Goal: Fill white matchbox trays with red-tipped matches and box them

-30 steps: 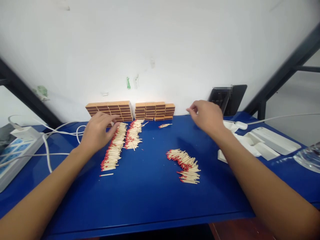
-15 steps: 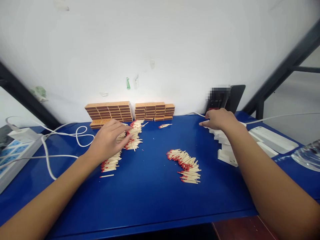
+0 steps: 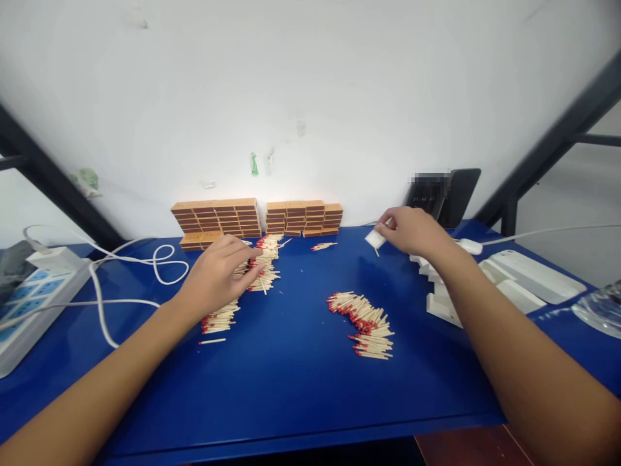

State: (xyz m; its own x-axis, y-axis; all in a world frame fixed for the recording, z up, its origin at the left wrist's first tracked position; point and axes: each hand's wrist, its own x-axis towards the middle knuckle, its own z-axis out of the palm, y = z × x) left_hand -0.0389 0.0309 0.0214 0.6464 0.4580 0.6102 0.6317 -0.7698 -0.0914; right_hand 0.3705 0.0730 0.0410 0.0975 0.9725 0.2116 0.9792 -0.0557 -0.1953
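Observation:
My right hand (image 3: 410, 230) pinches a small white matchbox tray (image 3: 373, 239) between thumb and fingers, raised above the blue table; a thin pale stick shows at the tray's lower edge. My left hand (image 3: 218, 272) lies over the left pile of red-headed matches (image 3: 266, 262), thumb apart from the fingers, and hides part of the pile. Below it, more matches (image 3: 220, 319) stick out, with one single match (image 3: 212, 341) apart. A second, curved match pile (image 3: 363, 317) lies right of centre. Several white trays (image 3: 439, 307) rest beneath my right forearm.
Against the wall stand stacked matchboxes (image 3: 220, 217) and a shorter stack (image 3: 303, 218). A few loose matches (image 3: 323, 246) lie before them. A power strip (image 3: 43, 298) with white cables (image 3: 99, 304) is at left. A dark phone (image 3: 427, 194) leans at the back right.
My right hand has lifted a white matchbox tray from the group at right and moved it slightly left. My left hand stays over the matches. The view has shifted slightly.

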